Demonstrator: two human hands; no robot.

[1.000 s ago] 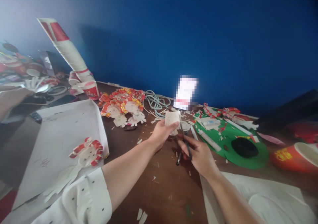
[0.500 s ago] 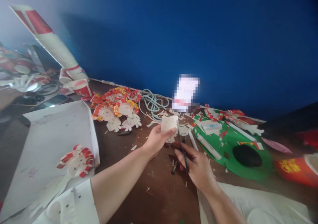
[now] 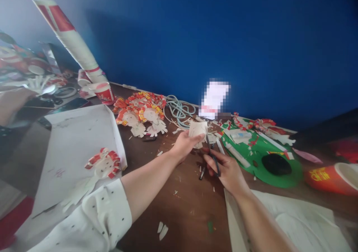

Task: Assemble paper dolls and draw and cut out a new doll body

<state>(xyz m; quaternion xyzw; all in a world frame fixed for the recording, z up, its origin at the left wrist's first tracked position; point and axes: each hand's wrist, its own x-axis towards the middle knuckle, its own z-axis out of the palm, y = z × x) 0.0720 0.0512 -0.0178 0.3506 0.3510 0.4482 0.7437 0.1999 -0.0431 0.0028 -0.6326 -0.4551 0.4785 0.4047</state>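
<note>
My left hand [image 3: 187, 144] pinches a small piece of white paper [image 3: 197, 129] with faint drawn lines, thumb on top. Closed around the handles of dark scissors [image 3: 216, 165] is my right hand [image 3: 226, 169]. The scissor blades point up along the right edge of the paper; whether they are apart or together cannot be made out. Below the hands, a small dark pen-like stick [image 3: 202, 173] and paper scraps [image 3: 162, 231] lie on the brown table [image 3: 179, 203].
Paper lion-like cutouts [image 3: 151, 114] and a coiled pale cord [image 3: 179, 110] lie behind. On the right are a green sheet [image 3: 268, 175] with a black object [image 3: 276, 164] and an orange cup [image 3: 330, 179]. A white box lid [image 3: 75, 132] holds another cutout [image 3: 104, 166]. Another person's hand [image 3: 16, 103] is far left.
The whole view has shifted, so things sit further right and slightly higher on the left side. Both hands keep their hold on the paper and scissors. More table shows at the front.
</note>
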